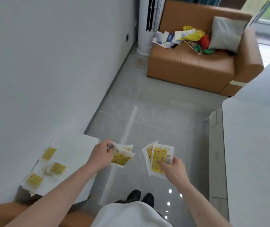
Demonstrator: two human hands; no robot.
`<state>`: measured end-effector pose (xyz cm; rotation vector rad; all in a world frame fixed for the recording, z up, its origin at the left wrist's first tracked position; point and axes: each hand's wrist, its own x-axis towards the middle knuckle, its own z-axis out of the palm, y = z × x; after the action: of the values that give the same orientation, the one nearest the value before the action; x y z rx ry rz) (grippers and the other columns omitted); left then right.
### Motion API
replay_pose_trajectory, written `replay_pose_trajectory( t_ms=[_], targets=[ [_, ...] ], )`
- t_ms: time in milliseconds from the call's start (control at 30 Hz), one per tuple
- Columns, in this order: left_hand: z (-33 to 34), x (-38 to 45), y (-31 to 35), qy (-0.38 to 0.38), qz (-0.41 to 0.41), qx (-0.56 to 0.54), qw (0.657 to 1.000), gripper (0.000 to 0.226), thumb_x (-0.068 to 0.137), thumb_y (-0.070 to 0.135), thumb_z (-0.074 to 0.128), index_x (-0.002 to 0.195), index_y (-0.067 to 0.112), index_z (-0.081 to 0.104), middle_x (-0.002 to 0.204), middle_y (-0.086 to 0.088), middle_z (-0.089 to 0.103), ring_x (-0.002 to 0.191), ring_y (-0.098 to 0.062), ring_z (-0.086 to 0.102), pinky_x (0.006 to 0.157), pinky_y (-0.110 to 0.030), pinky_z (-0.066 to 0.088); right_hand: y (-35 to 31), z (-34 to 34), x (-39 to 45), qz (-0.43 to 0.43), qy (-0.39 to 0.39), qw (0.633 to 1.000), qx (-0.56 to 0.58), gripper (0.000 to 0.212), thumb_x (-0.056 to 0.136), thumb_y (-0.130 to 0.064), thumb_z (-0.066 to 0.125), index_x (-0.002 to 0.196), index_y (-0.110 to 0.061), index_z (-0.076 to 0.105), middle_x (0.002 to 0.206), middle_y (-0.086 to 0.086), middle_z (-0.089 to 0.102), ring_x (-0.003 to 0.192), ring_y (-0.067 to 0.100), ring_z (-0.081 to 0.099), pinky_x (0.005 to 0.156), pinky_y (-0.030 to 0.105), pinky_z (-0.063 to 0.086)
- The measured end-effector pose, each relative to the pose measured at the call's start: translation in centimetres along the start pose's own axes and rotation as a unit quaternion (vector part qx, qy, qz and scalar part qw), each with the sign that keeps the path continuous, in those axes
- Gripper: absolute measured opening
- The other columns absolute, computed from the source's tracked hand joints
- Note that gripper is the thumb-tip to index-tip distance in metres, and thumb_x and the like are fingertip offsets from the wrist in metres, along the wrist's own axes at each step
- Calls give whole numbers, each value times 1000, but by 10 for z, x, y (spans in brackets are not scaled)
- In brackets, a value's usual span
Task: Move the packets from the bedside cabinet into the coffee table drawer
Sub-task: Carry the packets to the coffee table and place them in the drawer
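Packets: three on cabinet, some in each hand.

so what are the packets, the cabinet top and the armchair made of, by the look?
Packets: likely thin clear plastic film with white edges around a yellow patterned insert; they flex and fan in the right hand.
Cabinet top: smooth matte white, probably laminate or painted board.
Armchair: tan leather or faux leather, with a soft sheen and creases; which one cannot be told.
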<state>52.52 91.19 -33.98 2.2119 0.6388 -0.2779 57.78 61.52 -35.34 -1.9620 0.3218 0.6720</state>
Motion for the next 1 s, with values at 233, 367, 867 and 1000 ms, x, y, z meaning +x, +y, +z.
replay_pose_trajectory(
  t_ms=[233,367,867,1000],
  targets=[
    [41,35,70,-91,91,122,984,10,102,19,54,99,16,64,90,-3,67,84,-28,62,68,-35,45,33,-55,-19,16,92,994,53,15,88,-20,78,93,-34,76,85,-19,78,74,-5,73,58,12,52],
    [72,26,106,-107,116,111,981,11,101,19,56,99,15,65,89,-1,66,83,-26,59,61,-31,40,59,-85,-36,33,129,985,111,13,86,-23,81,95,-31,78,86,-18,79,78,2,76,68,24,58],
    [272,-161,217,-172,158,76,969,18,100,22,54,102,12,69,97,-9,70,81,-25,60,67,-34,46,252,-274,-190,50,209,952,220,12,86,-19,83,93,-27,79,82,-17,79,80,5,76,66,24,54],
    [325,-230,238,-184,152,50,970,16,99,20,56,99,13,69,97,-4,71,83,-21,60,65,-29,44,304,-325,-239,67,221,948,218,12,87,-20,83,96,-27,79,82,-16,79,78,5,76,61,21,52]
  ],
)
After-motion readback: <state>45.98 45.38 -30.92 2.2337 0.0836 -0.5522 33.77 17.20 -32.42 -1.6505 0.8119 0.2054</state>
